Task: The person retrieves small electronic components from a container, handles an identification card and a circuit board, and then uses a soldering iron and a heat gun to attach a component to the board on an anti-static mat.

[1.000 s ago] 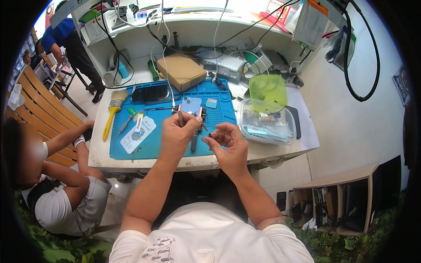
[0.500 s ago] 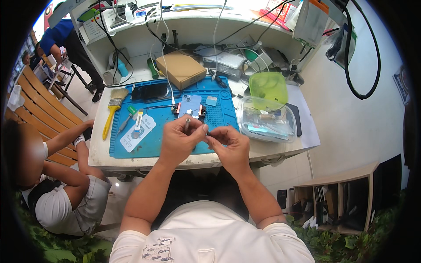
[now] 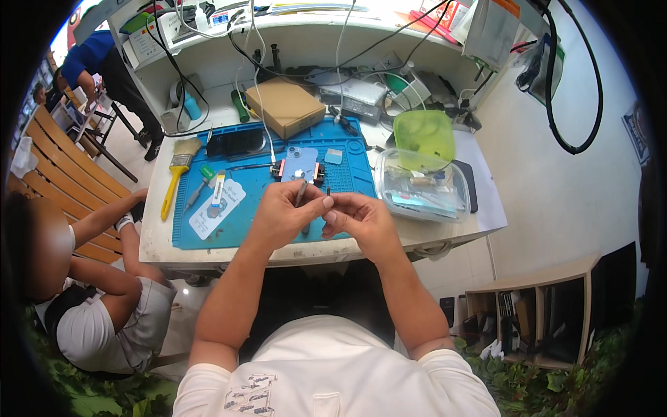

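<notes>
Hands meet over the near edge of the blue mat [image 3: 208, 240], just in front of the phone [image 3: 300, 162] that lies back-up in a small clamp. The left hand [image 3: 285, 215] is closed on a thin dark tool [image 3: 300, 194], probably a precision screwdriver, its shaft rising between thumb and fingers and slanting toward the phone. The right hand [image 3: 358, 219] is pinched at the fingertips on something tiny and dark right beside the tool's end; it is too small to tell whether this is a bit, a screw or the tool's tip.

Judging by the posture, the step in hand looks like preparing the tool: fitting or adjusting its small end before it goes to the phone. What comes after would call for a steady pinch so the small part does not drop onto the mat, then a careful lowering of the tip to the phone, which sits just beyond the knuckles.

About the hands: a white card [image 3: 217, 201] with small tools on it lies on the mat's left part, a yellow brush [image 3: 175, 175] rests off its left edge, a brown box [image 3: 285, 105] stands behind, and a clear tub [image 3: 420, 186] with a green lid [image 3: 424, 132] sits to the right. A seated person [image 3: 83, 278] is at the table's left side.
</notes>
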Tool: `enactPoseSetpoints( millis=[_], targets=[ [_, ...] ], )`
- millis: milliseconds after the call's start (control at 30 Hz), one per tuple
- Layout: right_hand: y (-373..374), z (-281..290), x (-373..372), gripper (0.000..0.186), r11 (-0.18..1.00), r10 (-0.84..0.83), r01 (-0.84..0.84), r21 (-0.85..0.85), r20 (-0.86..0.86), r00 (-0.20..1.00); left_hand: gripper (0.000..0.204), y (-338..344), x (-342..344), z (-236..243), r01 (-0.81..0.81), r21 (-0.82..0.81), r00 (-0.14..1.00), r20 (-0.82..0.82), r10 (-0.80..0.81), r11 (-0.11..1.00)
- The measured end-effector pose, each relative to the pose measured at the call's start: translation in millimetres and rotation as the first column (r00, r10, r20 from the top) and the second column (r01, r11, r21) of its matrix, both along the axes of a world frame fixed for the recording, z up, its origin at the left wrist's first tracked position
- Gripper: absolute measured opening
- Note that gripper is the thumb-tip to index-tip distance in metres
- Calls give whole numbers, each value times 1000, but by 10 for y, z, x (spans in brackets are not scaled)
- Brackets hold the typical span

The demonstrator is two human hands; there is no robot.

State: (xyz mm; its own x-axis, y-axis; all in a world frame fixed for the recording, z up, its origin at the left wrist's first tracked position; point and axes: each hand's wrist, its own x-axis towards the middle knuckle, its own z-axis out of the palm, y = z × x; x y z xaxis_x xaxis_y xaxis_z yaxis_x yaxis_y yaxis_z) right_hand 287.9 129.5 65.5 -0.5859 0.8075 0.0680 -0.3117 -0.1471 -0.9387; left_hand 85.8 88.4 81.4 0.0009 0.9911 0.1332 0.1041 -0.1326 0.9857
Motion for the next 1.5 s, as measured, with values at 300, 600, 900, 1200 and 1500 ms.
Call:
enactPoseSetpoints(
  millis=[300, 600, 900, 1200, 1500],
  targets=[
    [189, 46, 9, 25, 982, -90, 67, -178, -127, 988, 25, -225, 29, 223, 180, -274, 953, 285, -99, 945],
    [163, 180, -60, 24, 981, -77, 29, -190, -251, 965, 26, -164, 98, 104, 261, -191, 890, 428, -159, 946],
    [131, 149, -74, 22, 972, -87, 32, -232, -233, 969, 26, -192, 102, 98, 256, -198, 873, 467, -139, 946],
    [94, 109, -102, 21, 970, -109, 47, -239, -256, 960, 25, -197, 85, 36, 268, -174, 853, 499, -150, 947],
    [44, 37, -173, 20, 961, -255, 217, -172, -249, 934, 21, -194, 214, -43, 21, -14, 940, 342, -15, 1000]
  ],
)
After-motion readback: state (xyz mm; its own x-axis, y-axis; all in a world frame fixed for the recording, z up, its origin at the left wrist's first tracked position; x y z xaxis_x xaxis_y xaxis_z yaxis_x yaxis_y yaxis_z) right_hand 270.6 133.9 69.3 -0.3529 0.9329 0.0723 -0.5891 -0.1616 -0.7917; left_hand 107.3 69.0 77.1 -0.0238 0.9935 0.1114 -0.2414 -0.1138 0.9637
